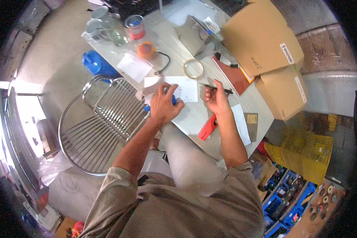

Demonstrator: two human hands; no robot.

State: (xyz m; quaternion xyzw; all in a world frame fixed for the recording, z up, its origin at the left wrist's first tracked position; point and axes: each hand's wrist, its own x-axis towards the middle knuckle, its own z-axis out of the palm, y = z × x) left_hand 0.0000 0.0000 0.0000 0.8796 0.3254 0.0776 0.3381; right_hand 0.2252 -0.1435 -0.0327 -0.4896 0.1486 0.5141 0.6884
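Low over the table's near edge, my left hand (165, 106) is curled on a blue object (173, 100). Most of that object is hidden under the fingers, so its kind is unclear. Beyond the hand lies a printed white sheet (189, 89), partly covered by it. To the right, my right hand (217, 100) is closed round a dark pen (227, 91), its tip pointing left toward the sheet. A red-handled tool (207, 128), perhaps a cutter, lies beneath the right wrist. A tape ring (193, 69) rests just past the sheet.
Another paper (135, 67), an orange round object (146, 50), a can (135, 27) and a glass jug (116, 33) stand on the far left. Cardboard boxes (261, 39) and a reddish-brown notebook (233, 75) occupy the right. A metal chair (103, 119) stands left; a yellow crate (305, 154) stands right.
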